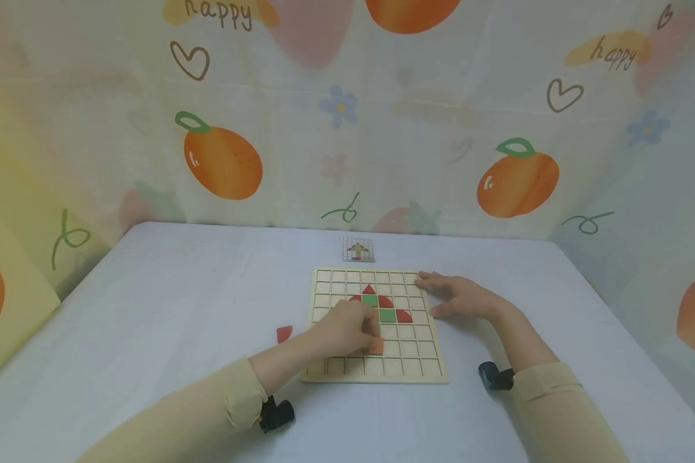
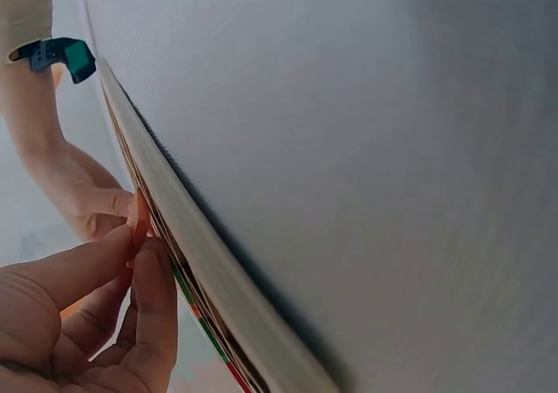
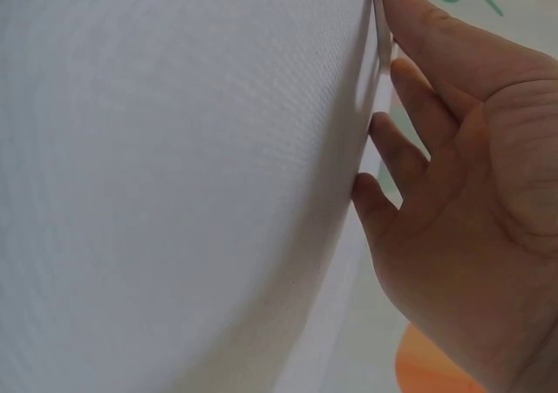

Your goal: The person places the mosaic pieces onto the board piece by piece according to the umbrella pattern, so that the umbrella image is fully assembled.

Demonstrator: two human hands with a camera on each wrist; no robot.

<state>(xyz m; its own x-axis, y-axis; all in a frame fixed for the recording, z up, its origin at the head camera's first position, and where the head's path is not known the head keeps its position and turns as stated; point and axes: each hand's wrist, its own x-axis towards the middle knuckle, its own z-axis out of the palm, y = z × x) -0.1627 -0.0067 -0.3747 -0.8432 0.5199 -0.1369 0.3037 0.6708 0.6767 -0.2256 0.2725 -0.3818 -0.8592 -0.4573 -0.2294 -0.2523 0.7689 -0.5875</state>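
Note:
My left hand [image 1: 344, 328] is over the lower middle of a wooden grid board [image 1: 408, 368], pinching an orange square tile [image 2: 138, 217] between thumb and fingers. The tile's lower part [image 1: 376, 347] shows below the fingertips, at the grid squares. On the board lie a red triangle [image 1: 368, 289], green squares [image 1: 387, 315] and red rounded-corner pieces [image 1: 404, 316]; my left hand hides part of this pattern. My right hand [image 1: 462, 297] rests at the board's right edge with its fingers spread. In the right wrist view, the thumb [image 3: 436, 29] touches the board's edge.
A red rounded-corner piece [image 1: 284, 334] lies on the white tablecloth [image 1: 208, 289] left of the board. Behind the board lies a small card [image 1: 358, 249] with a printed grid pattern. A patterned curtain [image 1: 417, 128] hangs behind the table.

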